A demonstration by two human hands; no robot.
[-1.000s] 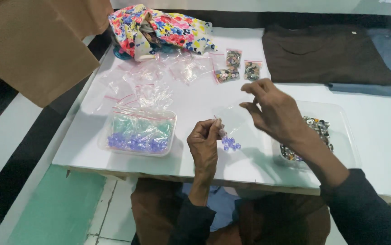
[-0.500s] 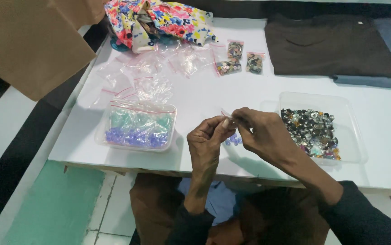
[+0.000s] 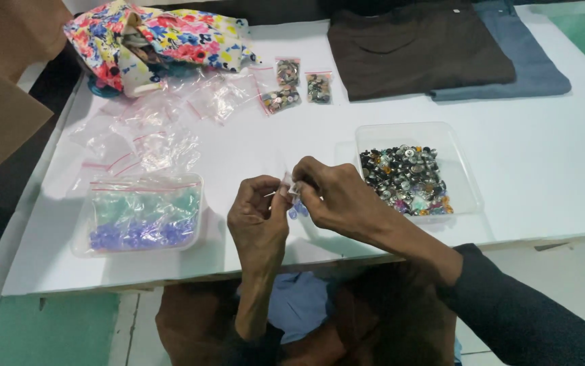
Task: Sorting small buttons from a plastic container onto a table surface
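**Two hands, one small bag of blue beads**

Left hand (image 3: 260, 215) and right hand (image 3: 333, 195) both pinch one small clear plastic bag (image 3: 295, 196) holding blue beads, above the tabletop (image 3: 543, 156) near its front edge. Two clear plastic tubs: one (image 3: 465, 183) right, full of mixed metallic buttons; one (image 3: 89, 224) front left, bagged blue and green beads. Three small filled bags (image 3: 299, 85) toward the back edge. Two folded garments (image 3: 414, 51), back right.

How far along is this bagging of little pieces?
Done: three small clear bags of mixed buttons lie filled near the flowered cloth pouch. In hand: the left hand and right hand pinch a small clear bag of purple pieces. Left: a clear tray of buttons and loose empty bags.
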